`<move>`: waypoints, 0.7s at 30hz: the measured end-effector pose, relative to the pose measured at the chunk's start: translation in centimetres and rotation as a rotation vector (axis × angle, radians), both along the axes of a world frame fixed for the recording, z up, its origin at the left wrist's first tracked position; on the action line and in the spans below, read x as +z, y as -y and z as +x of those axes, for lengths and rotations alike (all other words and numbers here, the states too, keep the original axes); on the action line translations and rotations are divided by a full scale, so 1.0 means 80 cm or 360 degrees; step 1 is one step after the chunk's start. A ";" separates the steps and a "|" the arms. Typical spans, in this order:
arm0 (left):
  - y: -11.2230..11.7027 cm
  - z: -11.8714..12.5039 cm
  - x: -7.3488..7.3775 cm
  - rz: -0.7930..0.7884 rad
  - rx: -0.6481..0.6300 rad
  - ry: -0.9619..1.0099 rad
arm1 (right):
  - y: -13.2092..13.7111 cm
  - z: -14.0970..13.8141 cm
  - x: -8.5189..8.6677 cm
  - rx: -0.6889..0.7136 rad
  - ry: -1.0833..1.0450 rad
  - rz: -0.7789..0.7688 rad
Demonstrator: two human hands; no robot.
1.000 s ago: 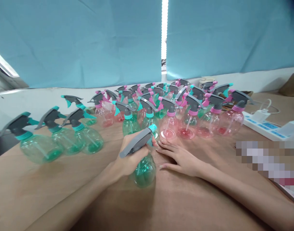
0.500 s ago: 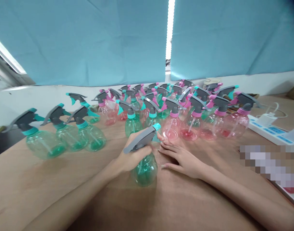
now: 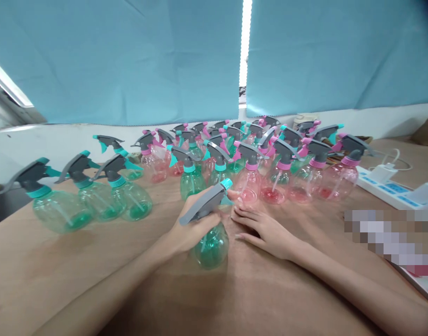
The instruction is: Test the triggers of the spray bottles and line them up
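Note:
My left hand (image 3: 190,228) is wrapped round the neck of a green spray bottle (image 3: 211,245) with a grey trigger head (image 3: 205,203) and a teal nozzle; the bottle stands on the brown table (image 3: 94,270) in front of me. My right hand (image 3: 266,228) lies flat on the table just right of that bottle, fingers stretched out toward it, holding nothing. Its fingertips are close to the bottle's nozzle.
Three green spray bottles (image 3: 91,196) stand at the left. A crowd of several pink and green spray bottles (image 3: 256,163) fills the far middle. A white power strip (image 3: 392,189) with a plugged charger lies at the right. Blue curtains (image 3: 129,60) hang behind.
My hands and the held bottle have hardly moved; only the camera view has shifted a little.

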State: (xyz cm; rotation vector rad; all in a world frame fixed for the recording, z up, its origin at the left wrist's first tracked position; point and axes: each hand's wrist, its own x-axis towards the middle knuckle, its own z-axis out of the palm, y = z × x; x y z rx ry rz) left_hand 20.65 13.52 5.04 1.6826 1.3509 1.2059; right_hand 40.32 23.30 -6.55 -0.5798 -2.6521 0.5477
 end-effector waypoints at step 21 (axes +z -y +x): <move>-0.001 -0.002 0.007 -0.0197 -0.0005 0.0074 | 0.001 0.003 0.008 0.0017 0.0009 -0.0037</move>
